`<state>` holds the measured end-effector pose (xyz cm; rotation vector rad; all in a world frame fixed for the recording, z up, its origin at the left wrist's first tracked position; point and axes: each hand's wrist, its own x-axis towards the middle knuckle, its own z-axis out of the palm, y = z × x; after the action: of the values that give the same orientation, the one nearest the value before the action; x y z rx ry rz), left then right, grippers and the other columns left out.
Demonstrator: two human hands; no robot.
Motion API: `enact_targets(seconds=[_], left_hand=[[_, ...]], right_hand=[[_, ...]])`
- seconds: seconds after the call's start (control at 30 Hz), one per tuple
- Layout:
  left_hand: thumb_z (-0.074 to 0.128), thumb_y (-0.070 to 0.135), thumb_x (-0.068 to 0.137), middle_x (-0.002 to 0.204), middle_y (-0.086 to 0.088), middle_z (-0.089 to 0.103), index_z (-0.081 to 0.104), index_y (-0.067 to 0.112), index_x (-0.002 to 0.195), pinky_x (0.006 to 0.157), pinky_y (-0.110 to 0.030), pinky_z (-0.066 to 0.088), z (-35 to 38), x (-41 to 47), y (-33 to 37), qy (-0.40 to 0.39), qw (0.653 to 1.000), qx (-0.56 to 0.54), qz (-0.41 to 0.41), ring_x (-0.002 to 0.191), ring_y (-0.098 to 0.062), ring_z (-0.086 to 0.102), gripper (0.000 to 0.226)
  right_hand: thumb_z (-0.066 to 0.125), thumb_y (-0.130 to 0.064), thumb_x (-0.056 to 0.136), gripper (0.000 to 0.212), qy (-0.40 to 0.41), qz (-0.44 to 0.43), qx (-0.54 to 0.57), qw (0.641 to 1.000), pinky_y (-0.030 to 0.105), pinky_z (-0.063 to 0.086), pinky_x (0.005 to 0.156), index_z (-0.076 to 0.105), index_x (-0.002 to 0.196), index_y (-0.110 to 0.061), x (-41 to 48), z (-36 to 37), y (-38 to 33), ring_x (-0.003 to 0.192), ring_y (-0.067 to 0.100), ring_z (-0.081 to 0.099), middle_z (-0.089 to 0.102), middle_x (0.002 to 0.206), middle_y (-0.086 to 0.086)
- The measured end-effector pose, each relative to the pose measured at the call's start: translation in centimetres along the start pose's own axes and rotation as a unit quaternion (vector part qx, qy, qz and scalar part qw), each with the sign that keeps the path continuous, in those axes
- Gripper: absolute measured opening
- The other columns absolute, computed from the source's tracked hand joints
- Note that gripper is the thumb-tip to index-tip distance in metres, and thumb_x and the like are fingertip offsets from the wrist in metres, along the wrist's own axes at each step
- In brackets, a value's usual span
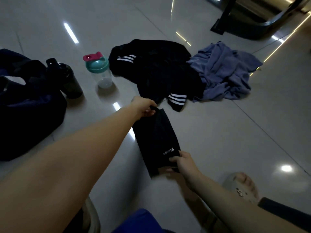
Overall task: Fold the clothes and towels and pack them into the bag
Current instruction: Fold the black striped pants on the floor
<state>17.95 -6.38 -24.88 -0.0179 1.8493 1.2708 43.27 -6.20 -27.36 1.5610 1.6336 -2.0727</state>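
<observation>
A small black garment with white lettering (156, 137) lies stretched on the tiled floor in front of me. My left hand (144, 106) pinches its far end. My right hand (182, 163) grips its near end, beside the lettering. Behind it sits a heap of black clothing with white stripes (156, 71). A crumpled blue towel (225, 71) lies to the right of that heap. The dark navy bag (25, 101) slumps open at the far left.
A dark bottle (67, 78) stands against the bag, and a clear shaker with a teal lid (100, 71) stands next to it. Black furniture legs (223, 19) rise at the back right. My sandalled foot (242, 185) rests at the lower right.
</observation>
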Motion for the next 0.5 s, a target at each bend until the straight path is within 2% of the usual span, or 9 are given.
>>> enact_targets(seconds=[0.13,0.27,0.37,0.4,0.43,0.5], left_hand=[[0.075,-0.001,0.086,0.065,-0.009,0.054,0.057,-0.002,0.091,0.065,-0.035,0.064,2.6,1.3,-1.1,-0.020,1.000,-0.001,-0.003,0.053,-0.018,0.061,0.018],[0.075,-0.001,0.086,0.060,-0.009,0.055,0.062,-0.007,0.094,0.072,-0.040,0.064,4.1,2.7,-2.1,-0.018,1.000,0.006,-0.002,0.053,-0.019,0.063,0.017],[0.071,-0.007,0.084,0.072,-0.013,0.062,0.063,-0.006,0.097,0.062,-0.033,0.061,4.7,3.1,-2.7,-0.032,0.999,0.038,0.012,0.059,-0.021,0.066,0.015],[0.069,-0.009,0.083,0.077,-0.014,0.064,0.062,0.001,0.098,0.059,-0.032,0.058,4.7,3.0,-2.9,-0.045,0.995,0.090,0.029,0.062,-0.022,0.065,0.019],[0.068,-0.007,0.083,0.085,-0.014,0.067,0.063,0.008,0.104,0.063,-0.034,0.059,4.8,3.2,-3.2,-0.052,0.980,0.183,0.059,0.068,-0.023,0.067,0.026],[0.065,0.005,0.084,0.105,-0.009,0.071,0.068,0.018,0.119,0.080,-0.037,0.060,4.7,3.5,-3.6,-0.030,0.909,0.392,0.141,0.091,-0.026,0.070,0.038]], right_hand=[[0.040,0.011,0.093,0.024,0.012,0.037,0.033,0.999,0.031,0.047,0.045,0.057,0.088,-0.005,0.9,-1.6,0.6,0.046,0.024,0.052,0.054,0.071,0.015],[0.039,0.008,0.093,0.021,0.001,0.065,0.038,0.997,0.034,0.049,0.048,0.058,0.095,0.000,1.9,-2.2,1.0,0.053,0.030,0.056,0.058,0.072,0.023],[0.041,0.004,0.097,0.019,0.001,0.077,0.044,0.996,0.033,0.050,0.043,0.057,0.107,0.003,2.4,-2.5,1.1,0.057,0.032,0.062,0.064,0.074,0.024],[0.047,0.001,0.097,0.015,0.004,0.069,0.045,0.997,0.030,0.048,0.040,0.057,0.107,0.003,2.4,-2.6,1.0,0.053,0.030,0.062,0.064,0.074,0.022],[0.055,-0.004,0.097,0.012,0.007,0.054,0.039,0.998,0.027,0.045,0.037,0.059,0.107,0.002,2.5,-2.8,1.1,0.049,0.027,0.061,0.064,0.072,0.018],[0.071,-0.018,0.091,0.019,0.022,0.018,-0.001,1.000,0.024,0.036,0.038,0.062,0.098,-0.003,2.7,-3.3,1.0,0.044,0.022,0.054,0.063,0.064,0.009]])
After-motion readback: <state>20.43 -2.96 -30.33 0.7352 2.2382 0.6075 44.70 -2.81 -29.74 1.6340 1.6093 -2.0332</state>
